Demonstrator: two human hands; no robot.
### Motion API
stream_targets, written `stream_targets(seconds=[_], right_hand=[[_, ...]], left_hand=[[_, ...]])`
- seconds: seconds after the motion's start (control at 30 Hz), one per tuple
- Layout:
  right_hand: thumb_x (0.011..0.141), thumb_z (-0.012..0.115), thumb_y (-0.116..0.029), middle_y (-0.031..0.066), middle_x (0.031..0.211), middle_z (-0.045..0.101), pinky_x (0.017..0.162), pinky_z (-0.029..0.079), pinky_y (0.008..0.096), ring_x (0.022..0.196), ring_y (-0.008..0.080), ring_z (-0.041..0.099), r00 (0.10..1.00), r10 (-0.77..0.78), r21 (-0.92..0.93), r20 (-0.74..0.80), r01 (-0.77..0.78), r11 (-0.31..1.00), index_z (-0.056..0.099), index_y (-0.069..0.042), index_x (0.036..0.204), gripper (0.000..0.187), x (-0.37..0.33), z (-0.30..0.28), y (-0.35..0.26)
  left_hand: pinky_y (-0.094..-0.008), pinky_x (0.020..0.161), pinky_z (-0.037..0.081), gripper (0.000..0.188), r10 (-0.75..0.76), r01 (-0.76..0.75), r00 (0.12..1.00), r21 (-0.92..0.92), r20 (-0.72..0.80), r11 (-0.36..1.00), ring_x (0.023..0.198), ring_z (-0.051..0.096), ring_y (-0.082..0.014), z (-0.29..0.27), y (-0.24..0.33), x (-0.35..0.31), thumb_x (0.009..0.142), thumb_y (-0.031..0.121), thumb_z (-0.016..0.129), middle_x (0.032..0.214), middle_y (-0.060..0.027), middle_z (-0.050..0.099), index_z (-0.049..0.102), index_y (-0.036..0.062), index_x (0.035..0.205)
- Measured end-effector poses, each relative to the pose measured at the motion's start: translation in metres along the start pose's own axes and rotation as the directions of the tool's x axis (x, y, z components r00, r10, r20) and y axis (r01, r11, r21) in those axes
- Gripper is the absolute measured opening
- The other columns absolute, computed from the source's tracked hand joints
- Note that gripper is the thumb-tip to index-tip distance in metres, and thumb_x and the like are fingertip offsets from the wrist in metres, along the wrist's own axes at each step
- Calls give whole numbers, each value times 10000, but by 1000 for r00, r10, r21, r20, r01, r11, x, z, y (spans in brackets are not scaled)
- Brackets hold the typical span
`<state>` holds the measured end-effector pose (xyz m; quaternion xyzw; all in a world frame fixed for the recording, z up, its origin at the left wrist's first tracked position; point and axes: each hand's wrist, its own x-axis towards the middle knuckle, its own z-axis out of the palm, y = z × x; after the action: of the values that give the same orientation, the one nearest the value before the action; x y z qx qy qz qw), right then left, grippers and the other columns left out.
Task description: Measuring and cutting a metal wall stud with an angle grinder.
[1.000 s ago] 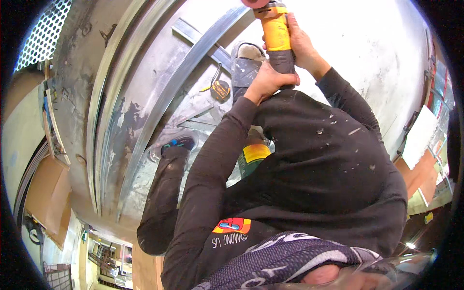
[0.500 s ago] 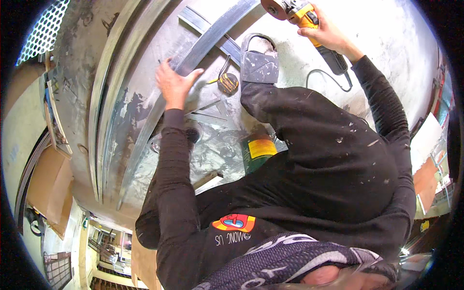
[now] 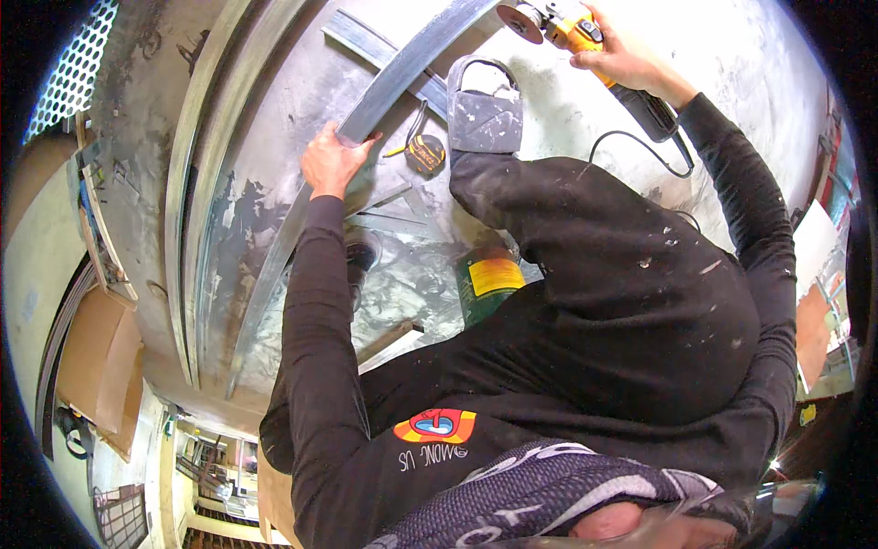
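Observation:
My left hand (image 3: pixel 331 161) grips a long grey metal channel (image 3: pixel 416 57) that runs diagonally across the concrete floor. My right hand (image 3: pixel 622 62) holds a yellow angle grinder (image 3: pixel 560 23) by its body, its disc just beside the upper end of the channel. The grinder's black cord (image 3: pixel 640 146) loops down past my right sleeve. My dark-clad knee covers the middle of the view.
A grey dusty bucket (image 3: pixel 483 117) stands by my knee, with a tape measure (image 3: pixel 426 154) beside it. A green can with a yellow label (image 3: pixel 489 279) sits lower down. More metal channels (image 3: pixel 197 201) lie at the left, cardboard (image 3: pixel 96 361) beyond them.
A second ago both hands were on the grinder. My left hand let go, moved left and down, and took hold of the metal channel. The grinder swung toward the channel's upper end.

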<state>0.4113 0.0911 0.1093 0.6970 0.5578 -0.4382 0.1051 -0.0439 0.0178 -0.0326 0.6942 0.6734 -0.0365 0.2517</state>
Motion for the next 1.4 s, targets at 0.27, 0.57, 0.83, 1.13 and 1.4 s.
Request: stream_targets(seconds=[0.27, 0.57, 0.83, 1.13, 1.4], right_hand=[[766, 762, -381, 338, 1185, 621, 922, 525, 383, 1087, 386, 642, 998, 43, -91, 40, -39, 995, 244, 78, 1523, 1026, -1, -1, -16], [764, 747, -378, 369, 1191, 608, 902, 537, 376, 1064, 384, 654, 1000, -1, -109, 18, 3, 994, 255, 133, 1504, 1025, 5, 1, -24], [762, 737, -387, 373, 1201, 606, 903, 540, 387, 1063, 397, 655, 997, 61, -102, 55, -55, 993, 250, 125, 1510, 1028, 7, 2, -32], [756, 735, -404, 401, 1307, 539, 1015, 487, 407, 1207, 435, 583, 1000, -12, -157, -19, 9, 988, 238, 115, 1517, 1048, 16, 12, -9], [756, 737, -401, 395, 1311, 540, 1022, 482, 405, 1218, 432, 577, 995, 47, -85, 89, -40, 996, 241, 111, 1517, 1043, 3, -5, -44]], left_hand=[[-481, 693, 558, 658, -15, 20, 998, 85, -60, 996, 790, 712, -373, 1, 2, -4, 585, 661, 845, 834, -164, 727, 700, 94, 885], [-493, 777, 563, 705, -111, 104, 992, 106, 56, 989, 906, 712, -386, -12, 15, -4, 607, 561, 868, 966, -188, 736, 700, 94, 1107], [-480, 696, 565, 684, -5, 15, 997, 129, -75, 992, 796, 715, -369, 0, 3, -5, 598, 672, 831, 869, -174, 729, 677, 62, 866], [-480, 767, 566, 697, -68, 65, 997, 121, 22, 991, 902, 718, -368, -7, 12, -3, 607, 554, 870, 974, -177, 740, 703, 98, 1107], [-477, 716, 569, 691, -25, 31, 999, 128, -44, 991, 825, 722, -359, -2, 5, -5, 606, 673, 828, 902, -167, 737, 693, 75, 924]])
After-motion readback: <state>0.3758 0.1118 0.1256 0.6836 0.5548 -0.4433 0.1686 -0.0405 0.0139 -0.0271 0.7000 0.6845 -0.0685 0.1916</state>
